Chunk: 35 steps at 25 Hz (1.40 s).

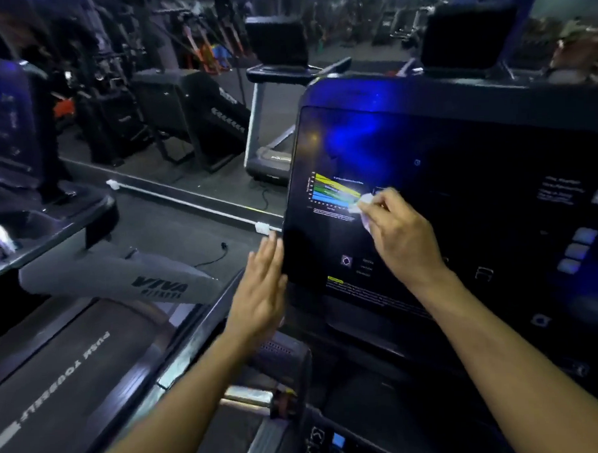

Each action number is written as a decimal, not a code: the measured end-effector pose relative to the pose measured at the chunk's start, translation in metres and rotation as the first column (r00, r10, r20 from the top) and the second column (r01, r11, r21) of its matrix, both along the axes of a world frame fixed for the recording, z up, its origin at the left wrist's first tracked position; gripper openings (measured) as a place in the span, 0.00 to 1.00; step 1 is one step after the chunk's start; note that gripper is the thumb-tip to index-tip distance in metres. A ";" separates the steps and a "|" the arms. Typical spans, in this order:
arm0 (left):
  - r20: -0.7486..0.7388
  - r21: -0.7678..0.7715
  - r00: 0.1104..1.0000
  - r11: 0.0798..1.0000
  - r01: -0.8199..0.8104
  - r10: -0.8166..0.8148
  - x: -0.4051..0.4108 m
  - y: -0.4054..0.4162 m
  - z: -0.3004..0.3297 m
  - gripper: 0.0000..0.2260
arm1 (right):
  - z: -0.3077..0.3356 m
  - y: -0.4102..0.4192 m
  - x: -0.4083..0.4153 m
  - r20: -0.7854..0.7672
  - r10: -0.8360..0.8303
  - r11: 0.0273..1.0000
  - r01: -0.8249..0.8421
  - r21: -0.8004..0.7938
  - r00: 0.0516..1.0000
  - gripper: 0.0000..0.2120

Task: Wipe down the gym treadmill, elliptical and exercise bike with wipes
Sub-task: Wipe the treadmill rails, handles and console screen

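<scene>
- Up close, a person's right hand [399,232] pinched a small crumpled white wipe [362,208] between thumb and curled fingers, pressing it to the glossy black console panel of a treadmill [458,144].
- The wipe lay at the lower right tip of a printed chart of yellow, green and blue bands [333,190], at about 9 o'clock on the panel.
- The left hand [262,289] was spread flat, fingers straight and together, against the panel's left edge at about 8 o'clock, holding nothing.
- Blue light glared off the panel toward 11 o'clock; pale square buttons [578,250] sat at 3 o'clock.
- A neighbouring treadmill's dark belt [67,366], lettered "PUSH YOURSELF", ran off toward 7 o'clock of the scene, beside a grey motor cover [121,278] marked "VIVA".
- More dark gym machines [189,111] stood blurred at 11 to 12 o'clock, well apart from both hands.
</scene>
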<state>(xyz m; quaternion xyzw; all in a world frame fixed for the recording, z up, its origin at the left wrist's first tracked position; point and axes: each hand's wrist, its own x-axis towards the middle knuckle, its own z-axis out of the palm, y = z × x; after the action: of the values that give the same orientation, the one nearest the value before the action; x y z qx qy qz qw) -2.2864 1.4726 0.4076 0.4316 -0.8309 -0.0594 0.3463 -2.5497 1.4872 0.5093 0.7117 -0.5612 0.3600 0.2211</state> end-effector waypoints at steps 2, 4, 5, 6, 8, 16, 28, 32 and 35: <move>0.059 -0.112 0.995 0.990 0.083 -0.077 -0.012 -0.042 0.041 0.25 | 0.007 -0.011 0.016 0.037 -0.068 0.998 0.068 0.020 0.997 0.03; 0.091 -0.198 0.984 0.966 0.166 -0.150 -0.024 -0.074 0.066 0.26 | 0.000 -0.014 0.040 0.024 -0.087 0.995 0.085 0.061 0.996 0.04; 0.106 -0.229 0.977 0.951 0.206 -0.186 -0.030 -0.086 0.071 0.26 | -0.010 -0.010 0.053 0.005 -0.085 0.993 0.085 0.081 0.996 0.05; 0.130 -0.255 0.968 0.936 0.241 -0.214 -0.035 -0.095 0.071 0.26 | -0.024 -0.001 0.063 0.000 -0.080 0.991 0.080 0.108 0.997 0.06; 0.173 -0.315 0.957 0.907 0.279 -0.234 -0.047 -0.104 0.062 0.26 | -0.050 0.024 0.068 0.102 -0.139 0.982 0.124 0.146 0.985 0.06; 0.106 -0.455 0.966 0.852 0.259 -0.237 -0.060 -0.118 0.041 0.26 | -0.034 0.020 0.063 0.494 -0.449 0.853 0.522 -0.011 0.744 0.08; 0.053 -0.497 0.929 0.798 0.342 -0.365 -0.052 -0.128 0.036 0.25 | -0.046 0.071 0.023 0.713 -0.648 0.459 0.884 0.086 0.268 0.05; 0.031 -0.508 0.919 0.786 0.352 -0.392 -0.050 -0.130 0.037 0.27 | -0.041 0.001 0.103 0.627 -0.597 0.633 0.774 -0.016 0.501 0.07; 0.037 -0.523 0.911 0.769 0.367 -0.410 -0.049 -0.130 0.038 0.29 | -0.061 -0.012 0.154 0.424 -0.533 0.817 0.576 0.033 0.732 0.07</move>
<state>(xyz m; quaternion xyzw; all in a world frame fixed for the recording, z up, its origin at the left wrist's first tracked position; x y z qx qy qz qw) -2.3352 1.3428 0.4458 0.1382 -0.8723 0.0794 0.4623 -2.3956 1.4751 0.4484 0.4067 -0.7626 0.4475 0.2297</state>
